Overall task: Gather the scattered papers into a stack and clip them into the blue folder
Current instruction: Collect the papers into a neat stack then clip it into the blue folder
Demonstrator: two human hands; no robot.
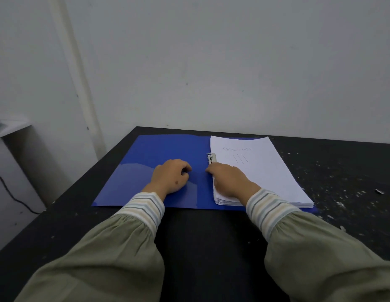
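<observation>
**Inspector A:** Nearest to us, we note both forearms in green sleeves with striped cuffs, reaching over the black table (211,247). The left hand (171,177) rests on the inner left cover of the blue folder (157,153), fingers curled under with nothing visibly in them. We judge it is there to pin the cover flat so the folder does not slide.

**Inspector B:** Agreed. The right hand (231,179) lies on the near left edge of the paper stack (259,171), fingers bent down over that edge beside the spine. Whether they pinch the sheets or only press them, we cannot tell. We judge the hand is squaring the stack against the spine and holding it down for the clip.

**Inspector A:** Location of the stack: on the folder's right inner cover, gathered, its near edge showing many layered sheets, slightly uneven. The top sheet bears faint handwriting and three pen strokes.

**Inspector B:** Just beyond the right fingertips, the clip (212,158) sits at the stack's left margin, pale metal. We cannot confirm whether it is clamped over the paper or raised.

**Inspector A:** Further out, white flecks litter the table's right side, with a small dark object (379,191) near the edge. Behind all stands a plain wall (211,62).
</observation>
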